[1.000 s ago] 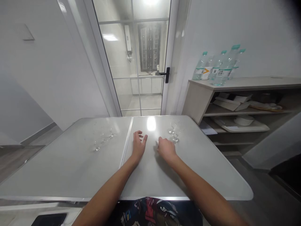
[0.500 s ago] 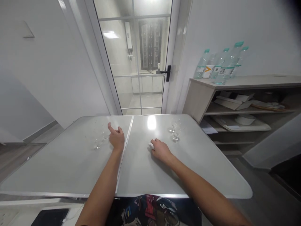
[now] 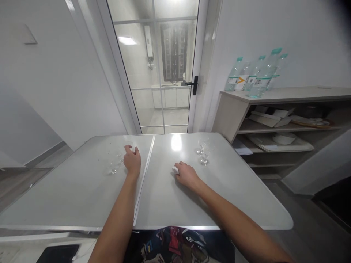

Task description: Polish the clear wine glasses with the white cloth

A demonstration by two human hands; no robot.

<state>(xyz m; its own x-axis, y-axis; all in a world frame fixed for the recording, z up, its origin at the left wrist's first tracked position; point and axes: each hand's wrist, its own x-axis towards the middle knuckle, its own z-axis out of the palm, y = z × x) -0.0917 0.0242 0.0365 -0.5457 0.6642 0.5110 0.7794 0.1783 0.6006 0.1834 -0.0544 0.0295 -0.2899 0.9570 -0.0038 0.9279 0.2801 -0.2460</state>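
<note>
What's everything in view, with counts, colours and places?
Table: one, pale grey, foreground
Left glasses: several, count unclear, clear, table's left
Right glasses: two, clear, table's right
White item: one, white, table's right half
Door: one, white with glass, beyond table
Handle: one, black, on door
Window: one, dark, behind door
Shelf unit: one, greyish, right
Bottles: about five, clear, atop shelf unit
Tray: at least one, whitish, in shelf unit
Bowl: one, white, on tray
Flat object: one, black, lower left
Left hand: one, bare, beside left glasses
Right hand: one, bare, holding white item

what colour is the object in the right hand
The object is white; it shows best in the head view.
</note>
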